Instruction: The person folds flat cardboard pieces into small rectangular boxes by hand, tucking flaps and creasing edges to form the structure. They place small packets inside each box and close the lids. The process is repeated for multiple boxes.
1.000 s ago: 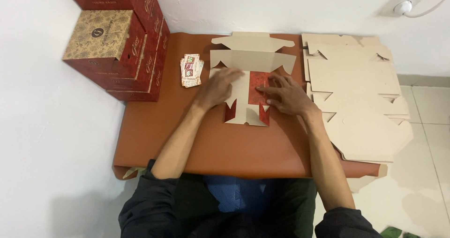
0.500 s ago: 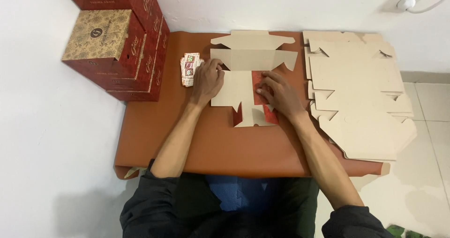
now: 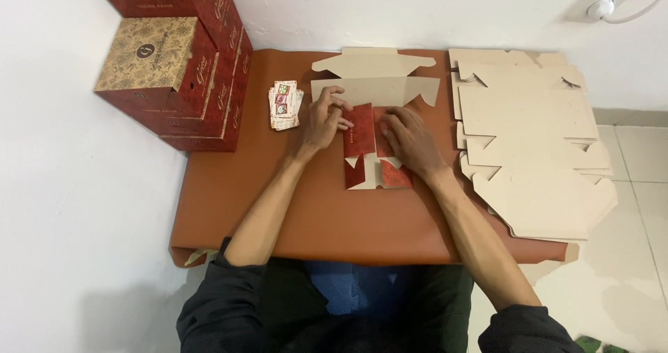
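Both hands flat, no closed grip: left hand [image 3: 323,120] and right hand [image 3: 410,141] press red box blank [image 3: 369,151]; uneven pressure could skew the crease.

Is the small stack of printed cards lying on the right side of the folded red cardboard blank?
No, the small stack of printed cards lies left of the folded red cardboard blank, beside the left hand.
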